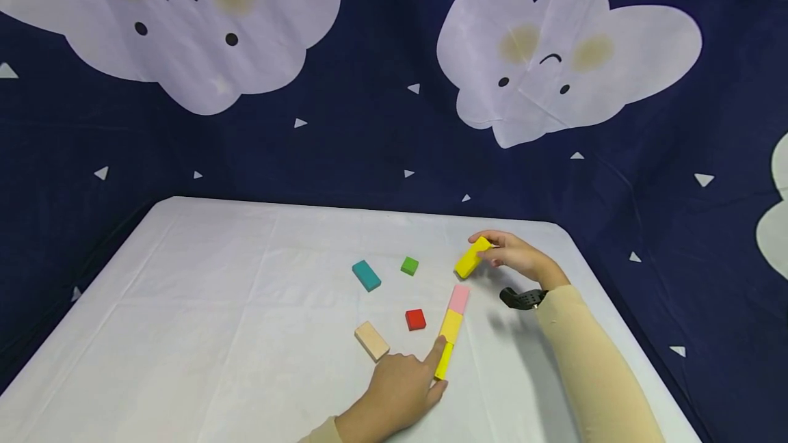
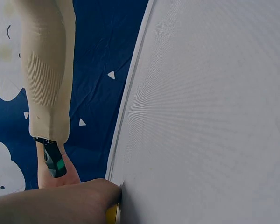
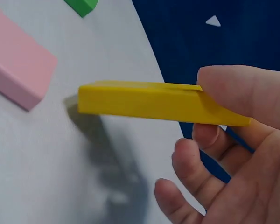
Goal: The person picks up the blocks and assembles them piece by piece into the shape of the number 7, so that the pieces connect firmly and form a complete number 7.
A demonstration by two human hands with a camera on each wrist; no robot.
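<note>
Near the table's far right corner, my right hand point(image 1: 516, 255) pinches a long yellow block point(image 1: 471, 258) between thumb and fingers. In the right wrist view this yellow block point(image 3: 135, 102) is raised over the cloth, its shadow below. A straight row lies nearer: a pink block point(image 1: 458, 299) at the far end, a yellow-orange block point(image 1: 451, 327) in the middle and a bright yellow block point(image 1: 442, 362) nearest. My left hand point(image 1: 394, 388) reaches to the row, its straight index finger touching where the two yellow blocks meet, its thumb at the near end.
Left of the row lie a red block point(image 1: 415, 320), a green cube point(image 1: 410, 266), a teal block point(image 1: 366, 275) and a plain wooden block point(image 1: 372, 341). A white cloth covers the table point(image 1: 185, 333). Behind it hangs a dark blue curtain point(image 1: 369, 122) with clouds.
</note>
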